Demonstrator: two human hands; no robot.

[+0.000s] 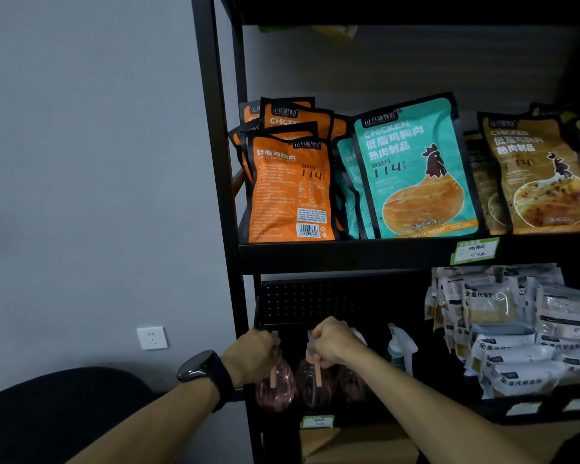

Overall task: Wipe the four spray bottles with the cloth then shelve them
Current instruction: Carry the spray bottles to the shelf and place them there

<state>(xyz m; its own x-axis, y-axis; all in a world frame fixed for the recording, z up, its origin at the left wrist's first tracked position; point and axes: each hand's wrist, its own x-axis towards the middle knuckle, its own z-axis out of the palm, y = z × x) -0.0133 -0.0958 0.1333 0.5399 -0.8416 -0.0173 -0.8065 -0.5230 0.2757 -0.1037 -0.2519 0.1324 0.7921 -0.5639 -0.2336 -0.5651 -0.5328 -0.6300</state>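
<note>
On the lower shelf, two pink spray bottles are gripped: one by the left hand, one by the right hand, apparently by their necks.

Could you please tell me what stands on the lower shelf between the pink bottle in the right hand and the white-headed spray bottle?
In the head view, another pink bottle stands there, largely hidden behind the right hand and forearm.
</note>
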